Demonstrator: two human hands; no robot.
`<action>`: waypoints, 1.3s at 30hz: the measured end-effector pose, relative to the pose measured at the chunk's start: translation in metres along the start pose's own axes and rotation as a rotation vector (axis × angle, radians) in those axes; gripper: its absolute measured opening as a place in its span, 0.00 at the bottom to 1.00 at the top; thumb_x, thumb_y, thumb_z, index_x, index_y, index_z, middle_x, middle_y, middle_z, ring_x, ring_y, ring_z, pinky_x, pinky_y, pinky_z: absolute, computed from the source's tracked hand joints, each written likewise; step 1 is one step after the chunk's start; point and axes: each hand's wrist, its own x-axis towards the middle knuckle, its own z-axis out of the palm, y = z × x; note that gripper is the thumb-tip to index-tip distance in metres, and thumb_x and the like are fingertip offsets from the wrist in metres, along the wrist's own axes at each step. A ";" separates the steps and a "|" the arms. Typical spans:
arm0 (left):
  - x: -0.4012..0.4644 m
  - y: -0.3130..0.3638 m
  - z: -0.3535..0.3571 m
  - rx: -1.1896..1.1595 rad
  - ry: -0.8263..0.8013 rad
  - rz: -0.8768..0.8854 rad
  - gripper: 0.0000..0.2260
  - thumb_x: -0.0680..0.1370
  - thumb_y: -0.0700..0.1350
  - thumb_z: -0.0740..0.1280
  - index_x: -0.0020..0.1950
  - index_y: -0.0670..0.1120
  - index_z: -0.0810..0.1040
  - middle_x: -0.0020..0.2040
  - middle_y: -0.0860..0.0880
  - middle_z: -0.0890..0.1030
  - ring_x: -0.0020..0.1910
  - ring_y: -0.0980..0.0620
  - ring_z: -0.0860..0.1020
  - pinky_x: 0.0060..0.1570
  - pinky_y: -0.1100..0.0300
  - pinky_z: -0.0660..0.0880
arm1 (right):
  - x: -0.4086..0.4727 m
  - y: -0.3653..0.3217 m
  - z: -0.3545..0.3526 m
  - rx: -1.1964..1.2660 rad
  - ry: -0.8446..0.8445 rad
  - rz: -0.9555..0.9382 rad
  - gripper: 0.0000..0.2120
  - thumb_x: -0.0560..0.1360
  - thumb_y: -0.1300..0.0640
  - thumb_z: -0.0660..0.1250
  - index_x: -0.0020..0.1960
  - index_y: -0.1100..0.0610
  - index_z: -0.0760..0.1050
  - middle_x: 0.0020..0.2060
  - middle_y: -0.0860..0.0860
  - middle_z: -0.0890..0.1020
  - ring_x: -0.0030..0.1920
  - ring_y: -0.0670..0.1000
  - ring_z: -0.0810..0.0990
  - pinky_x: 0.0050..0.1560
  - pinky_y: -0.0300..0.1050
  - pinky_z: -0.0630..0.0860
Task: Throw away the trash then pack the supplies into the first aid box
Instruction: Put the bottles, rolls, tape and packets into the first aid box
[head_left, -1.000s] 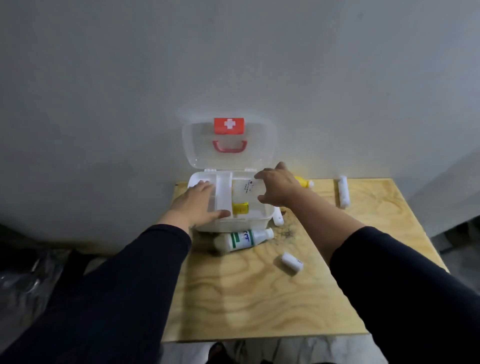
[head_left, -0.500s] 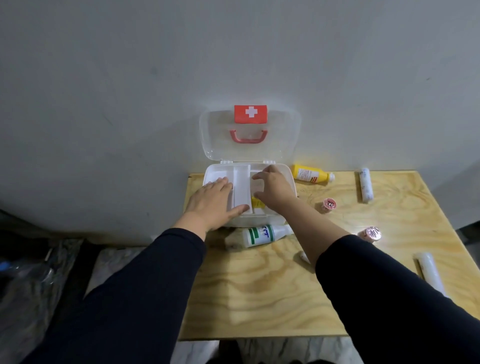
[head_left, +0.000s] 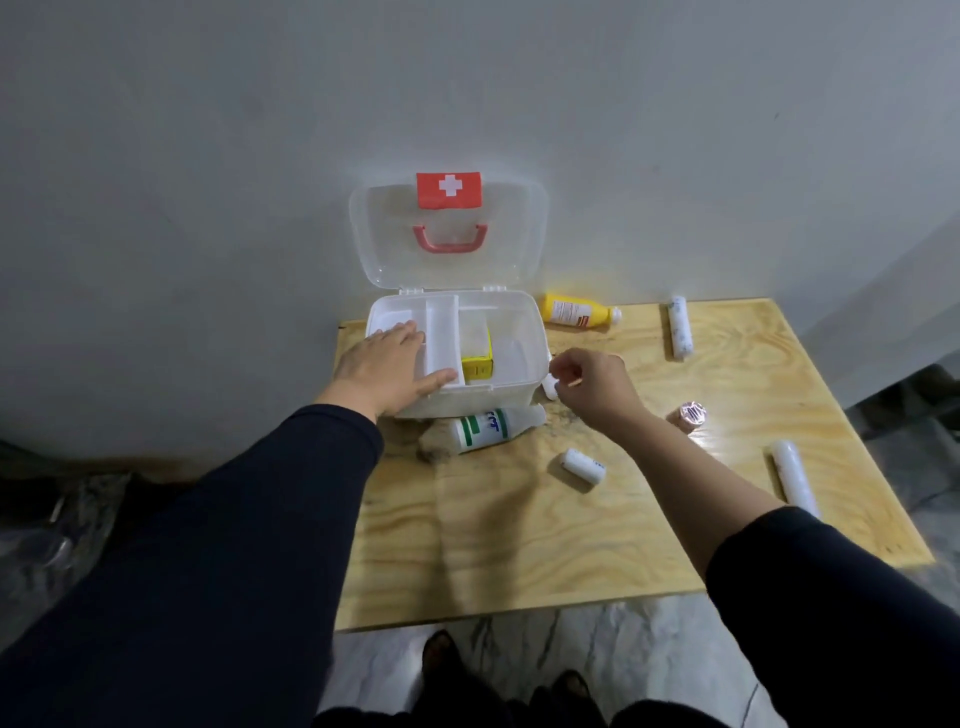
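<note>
The white first aid box (head_left: 524, 322) stands open at the table's back edge, its clear lid with a red cross leaning on the wall. A yellow carton (head_left: 478, 358) lies inside. My left hand (head_left: 387, 369) rests flat on the box's left rim and inner tray. My right hand (head_left: 592, 384) hovers just right of the box, fingers curled and holding nothing, above a small white item (head_left: 549, 387). A white bottle with green print (head_left: 488, 428) lies in front of the box. A yellow bottle (head_left: 576, 312) lies to the box's right.
On the wooden table (head_left: 519, 535) lie a short white roll (head_left: 584, 466), a pink tape roll (head_left: 688, 415), and two long white rolls: one at the back right (head_left: 680, 327), the other at the right edge (head_left: 795, 480). Grey wall behind; floor drop at front and right.
My right hand has come out of the box and moved right, leaving the yellow carton inside. My left hand stays on the box. The view has shifted right.
</note>
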 end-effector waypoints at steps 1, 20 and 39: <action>0.000 0.000 0.000 -0.003 -0.003 -0.001 0.39 0.77 0.69 0.52 0.79 0.44 0.57 0.80 0.47 0.55 0.78 0.48 0.56 0.76 0.49 0.57 | -0.005 0.004 0.005 0.014 -0.041 0.006 0.11 0.72 0.66 0.66 0.53 0.62 0.81 0.49 0.56 0.85 0.50 0.54 0.82 0.46 0.38 0.70; -0.008 0.009 -0.013 -0.015 -0.055 -0.009 0.38 0.78 0.67 0.54 0.80 0.44 0.54 0.81 0.47 0.53 0.79 0.47 0.54 0.76 0.51 0.51 | -0.020 0.005 -0.026 0.433 -0.005 0.126 0.12 0.71 0.62 0.73 0.55 0.54 0.83 0.39 0.47 0.81 0.38 0.48 0.77 0.51 0.49 0.80; -0.009 0.006 -0.017 -0.053 -0.079 -0.043 0.37 0.78 0.67 0.54 0.80 0.46 0.55 0.81 0.49 0.53 0.78 0.44 0.57 0.74 0.50 0.58 | 0.045 -0.080 -0.030 0.250 0.293 -0.177 0.12 0.75 0.63 0.67 0.58 0.61 0.80 0.56 0.56 0.82 0.51 0.53 0.81 0.51 0.37 0.74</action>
